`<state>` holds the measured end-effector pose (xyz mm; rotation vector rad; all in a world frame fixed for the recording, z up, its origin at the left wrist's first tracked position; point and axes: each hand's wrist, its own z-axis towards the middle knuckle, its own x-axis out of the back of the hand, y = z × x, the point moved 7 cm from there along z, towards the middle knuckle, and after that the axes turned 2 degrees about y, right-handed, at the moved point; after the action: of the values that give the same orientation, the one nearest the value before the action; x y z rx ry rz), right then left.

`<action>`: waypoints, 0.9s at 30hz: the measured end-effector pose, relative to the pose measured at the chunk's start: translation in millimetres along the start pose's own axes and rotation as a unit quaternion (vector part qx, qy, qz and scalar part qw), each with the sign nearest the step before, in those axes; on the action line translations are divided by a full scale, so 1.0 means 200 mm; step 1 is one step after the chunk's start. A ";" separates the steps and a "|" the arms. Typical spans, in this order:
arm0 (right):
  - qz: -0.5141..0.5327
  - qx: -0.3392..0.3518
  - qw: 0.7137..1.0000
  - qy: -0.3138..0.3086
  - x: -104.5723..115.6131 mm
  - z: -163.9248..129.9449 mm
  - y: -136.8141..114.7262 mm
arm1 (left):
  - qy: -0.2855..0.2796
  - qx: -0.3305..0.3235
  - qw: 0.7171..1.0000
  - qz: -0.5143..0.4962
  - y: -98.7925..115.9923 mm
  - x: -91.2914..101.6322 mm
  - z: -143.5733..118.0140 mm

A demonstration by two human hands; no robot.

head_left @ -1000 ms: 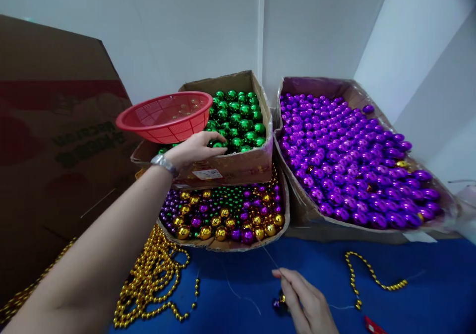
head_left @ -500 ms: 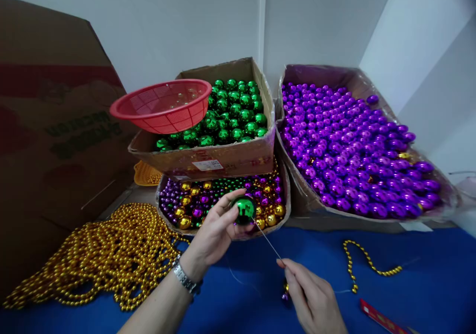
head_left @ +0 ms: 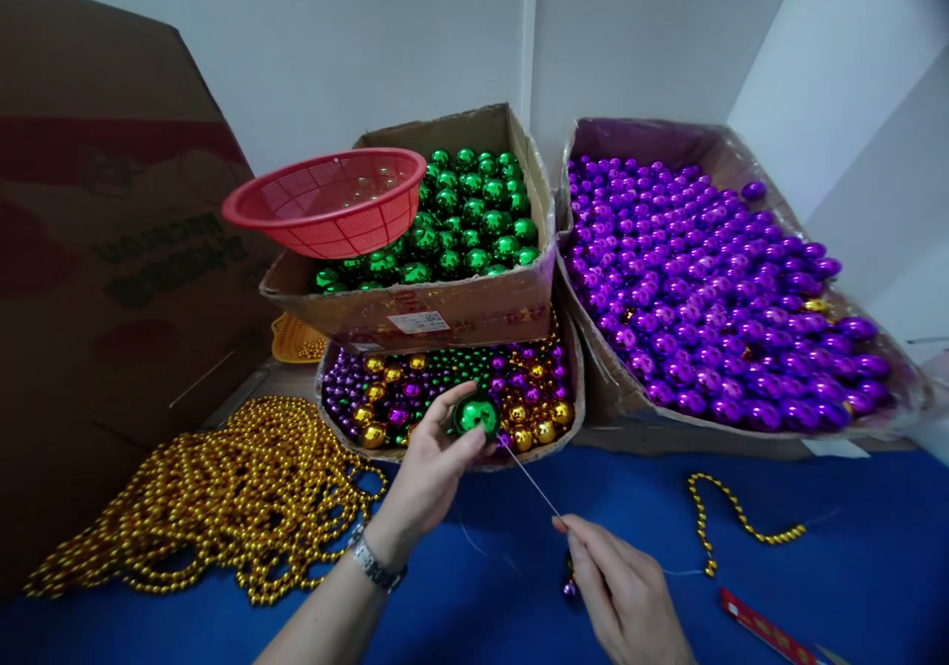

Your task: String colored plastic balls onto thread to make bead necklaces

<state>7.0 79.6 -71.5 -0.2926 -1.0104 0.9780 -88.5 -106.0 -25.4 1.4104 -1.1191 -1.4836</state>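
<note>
Between the thumb and fingers of my left hand is a shiny green ball, held above the front of a low box of small mixed beads. My right hand pinches the near end of a thin needle, which slants up and left to the green ball. Whether its tip is inside the ball is hard to see. Below the right fingers hang small purple and gold beads, partly hidden by the hand. A thin clear thread curves over the blue cloth.
A carton of green balls stands behind, a red basket resting on it. Purple balls fill the right box. Gold bead strands are heaped at left. A short gold strand and red packet lie right on blue cloth.
My left hand has turned the green ball slightly and drawn it a little left; more of the needle's tip end shows. My right hand stays almost in place. The view has shifted slightly.
</note>
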 end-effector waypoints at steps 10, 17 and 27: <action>0.006 0.019 1.000 -0.014 -0.02 0.02 -0.07 | 0.079 -0.286 0.825 0.482 0.12 -0.01 -0.05; -0.007 0.027 0.999 -0.023 -0.02 0.02 -0.09 | 0.107 -0.335 0.749 0.562 0.10 -0.02 -0.07; -0.009 -0.051 0.998 -0.036 -0.06 0.05 -0.08 | 0.065 -0.425 0.713 0.554 -0.04 -0.08 -0.15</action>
<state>6.1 59.8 -63.8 -0.3337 -1.1290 0.9280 -56.8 -90.1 -26.8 0.0489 -0.7285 -0.7329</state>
